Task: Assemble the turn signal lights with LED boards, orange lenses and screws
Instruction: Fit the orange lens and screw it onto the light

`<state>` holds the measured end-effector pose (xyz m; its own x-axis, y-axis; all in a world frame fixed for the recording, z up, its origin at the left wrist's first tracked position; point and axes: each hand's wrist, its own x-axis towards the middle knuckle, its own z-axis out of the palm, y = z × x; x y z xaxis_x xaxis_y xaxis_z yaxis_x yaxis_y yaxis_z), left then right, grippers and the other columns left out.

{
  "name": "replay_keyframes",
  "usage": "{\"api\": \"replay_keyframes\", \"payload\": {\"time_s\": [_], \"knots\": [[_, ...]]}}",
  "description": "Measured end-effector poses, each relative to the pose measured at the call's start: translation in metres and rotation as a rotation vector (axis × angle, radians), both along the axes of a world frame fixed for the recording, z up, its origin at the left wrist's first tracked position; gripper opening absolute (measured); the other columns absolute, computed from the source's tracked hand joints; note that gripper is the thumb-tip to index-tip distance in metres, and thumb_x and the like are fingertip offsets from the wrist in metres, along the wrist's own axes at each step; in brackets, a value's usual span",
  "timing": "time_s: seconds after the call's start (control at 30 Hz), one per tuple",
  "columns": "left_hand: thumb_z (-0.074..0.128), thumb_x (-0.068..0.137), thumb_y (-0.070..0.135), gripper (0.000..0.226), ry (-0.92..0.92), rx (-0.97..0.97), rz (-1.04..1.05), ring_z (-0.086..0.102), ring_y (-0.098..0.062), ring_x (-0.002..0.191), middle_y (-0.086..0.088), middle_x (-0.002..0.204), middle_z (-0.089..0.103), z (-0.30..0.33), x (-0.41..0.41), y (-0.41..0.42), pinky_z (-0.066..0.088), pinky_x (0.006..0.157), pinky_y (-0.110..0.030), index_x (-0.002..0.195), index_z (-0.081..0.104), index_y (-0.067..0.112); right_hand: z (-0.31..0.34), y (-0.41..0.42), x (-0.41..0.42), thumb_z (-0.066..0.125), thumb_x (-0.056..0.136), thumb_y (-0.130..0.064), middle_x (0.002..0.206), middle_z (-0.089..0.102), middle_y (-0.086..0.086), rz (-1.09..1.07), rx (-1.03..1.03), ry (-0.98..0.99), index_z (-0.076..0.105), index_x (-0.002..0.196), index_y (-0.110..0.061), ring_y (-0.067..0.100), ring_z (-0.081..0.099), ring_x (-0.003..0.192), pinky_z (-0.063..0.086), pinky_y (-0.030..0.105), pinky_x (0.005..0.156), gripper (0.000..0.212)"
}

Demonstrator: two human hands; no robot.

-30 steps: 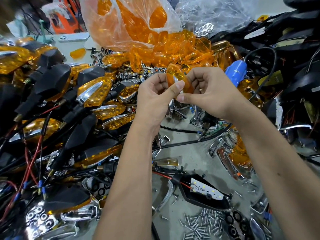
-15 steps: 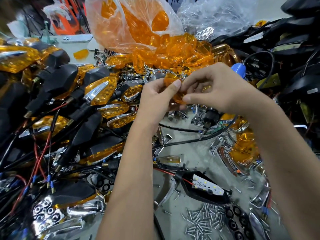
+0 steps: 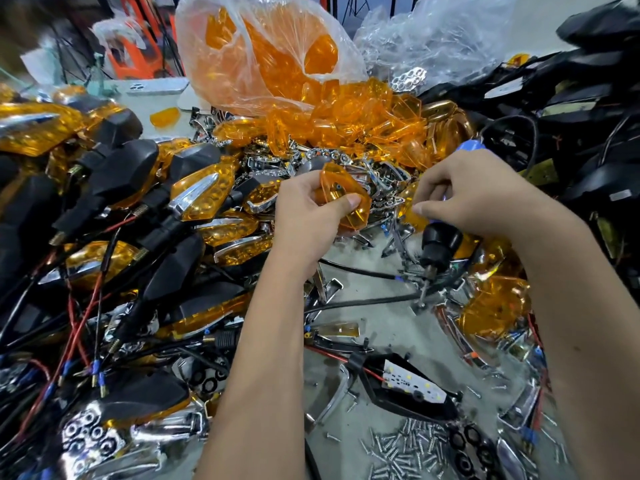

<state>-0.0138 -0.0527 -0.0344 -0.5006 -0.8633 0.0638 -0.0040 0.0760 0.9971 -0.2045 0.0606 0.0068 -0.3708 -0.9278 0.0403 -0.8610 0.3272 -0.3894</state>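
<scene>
Two hands work above a crowded bench (image 3: 377,327). The left hand (image 3: 308,216) grips one orange lens (image 3: 341,199), thumb lying across the lens's near face and the curled fingers behind it, so the lens stands tilted just above the thumb tip. The right hand (image 3: 478,195) sits just beside it, fingers curled inward; whether they pinch anything I cannot tell. Beneath that hand rests one electric screwdriver (image 3: 441,242) with a black nose and blue top. One clear plastic bag (image 3: 266,53) at the back holds orange lenses, too many to count, and more spill from its mouth in a heap (image 3: 374,123). One open black housing (image 3: 408,389) lies near the front, one white LED board (image 3: 412,381) seated in it. Loose screws (image 3: 405,452) lie scattered just in front, uncounted. Finished signal lights (image 3: 114,209) pile up at left.
</scene>
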Motion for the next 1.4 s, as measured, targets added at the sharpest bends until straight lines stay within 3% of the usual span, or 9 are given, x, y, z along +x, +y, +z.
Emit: {"api": "replay_keyframes", "payload": {"time_s": [0.3,0.47,0.67,0.8,0.87,1.0,1.13,1.23,1.4], "knots": [[0.077,0.087,-0.004,0.024,-0.042,0.056,0.042,0.076,-0.022,0.064,-0.001,0.075,0.078,-0.001,0.000,-0.002,0.058,0.049,-0.030,0.081,0.076,0.020,0.006,-0.014,0.008,0.079,0.088,-0.025,0.077,0.067,-0.003,-0.118,-0.095,0.043,0.073,0.080,-0.026,0.025,0.065,0.082,0.059,0.045,0.079,0.010],[0.078,0.087,-0.002,0.020,-0.062,0.082,0.039,0.076,-0.023,0.063,-0.002,0.074,0.078,-0.004,0.000,-0.004,0.058,0.049,-0.030,0.082,0.075,0.017,0.016,-0.024,0.004,0.073,0.083,-0.002,0.088,0.070,-0.002,-0.080,-0.033,0.118,0.074,0.092,-0.024,0.023,0.066,0.092,0.058,0.045,0.087,0.025],[0.080,0.085,-0.001,0.017,-0.066,0.077,0.007,0.077,-0.029,0.066,-0.008,0.078,0.079,-0.006,-0.003,-0.005,0.061,0.053,-0.035,0.081,0.077,0.015,0.010,-0.022,0.001,0.071,0.084,0.003,0.094,0.072,0.001,-0.082,-0.050,0.062,0.077,0.099,-0.020,0.017,0.065,0.090,0.057,0.037,0.085,0.028],[0.080,0.085,-0.003,0.014,-0.067,0.125,-0.050,0.077,-0.028,0.065,-0.007,0.077,0.078,-0.007,-0.001,-0.004,0.060,0.051,-0.033,0.083,0.076,0.010,0.004,-0.023,0.004,0.072,0.087,-0.004,0.120,0.067,0.004,-0.044,0.092,0.180,0.072,0.119,-0.027,0.028,0.053,0.119,0.050,0.047,0.099,0.039],[0.080,0.085,-0.002,0.012,-0.109,0.156,-0.160,0.078,-0.029,0.069,-0.008,0.082,0.079,-0.008,0.000,-0.001,0.060,0.052,-0.031,0.088,0.076,0.008,0.003,-0.025,0.007,0.071,0.089,-0.005,0.128,0.063,0.007,-0.046,0.204,0.213,0.067,0.127,-0.030,0.032,0.049,0.124,0.048,0.050,0.102,0.045],[0.080,0.087,0.003,0.010,-0.157,0.091,-0.271,0.078,-0.030,0.071,-0.011,0.085,0.078,-0.009,-0.001,0.005,0.063,0.056,-0.036,0.088,0.077,0.013,0.005,-0.021,0.005,0.080,0.082,-0.008,0.129,0.064,0.006,-0.067,0.130,0.123,0.070,0.119,-0.028,0.029,0.058,0.115,0.054,0.045,0.094,0.043],[0.082,0.085,0.008,0.006,-0.201,-0.045,-0.179,0.077,-0.035,0.072,-0.022,0.090,0.075,-0.011,-0.002,0.001,0.064,0.060,-0.041,0.087,0.076,0.008,0.006,-0.014,0.001,0.087,0.078,-0.013,0.124,0.062,0.006,-0.044,0.024,0.082,0.071,0.118,-0.028,0.025,0.057,0.111,0.051,0.044,0.098,0.045],[0.088,0.078,0.018,0.014,-0.274,-0.178,-0.101,0.074,-0.037,0.081,-0.015,0.085,0.076,-0.014,-0.004,0.001,0.065,0.067,-0.050,0.085,0.077,0.012,0.007,-0.012,0.000,0.086,0.081,-0.014,0.122,0.061,0.005,-0.049,-0.051,0.097,0.071,0.122,-0.028,0.022,0.056,0.109,0.048,0.038,0.097,0.046],[0.091,0.076,0.014,0.017,-0.236,-0.176,-0.072,0.074,-0.037,0.079,-0.011,0.079,0.076,-0.010,-0.007,0.002,0.064,0.071,-0.054,0.080,0.075,0.014,0.013,-0.005,0.011,0.080,0.088,-0.026,0.102,0.073,-0.009,0.026,-0.226,-0.173,0.075,0.105,-0.028,0.012,0.069,0.091,0.058,0.035,0.089,0.018]]}}
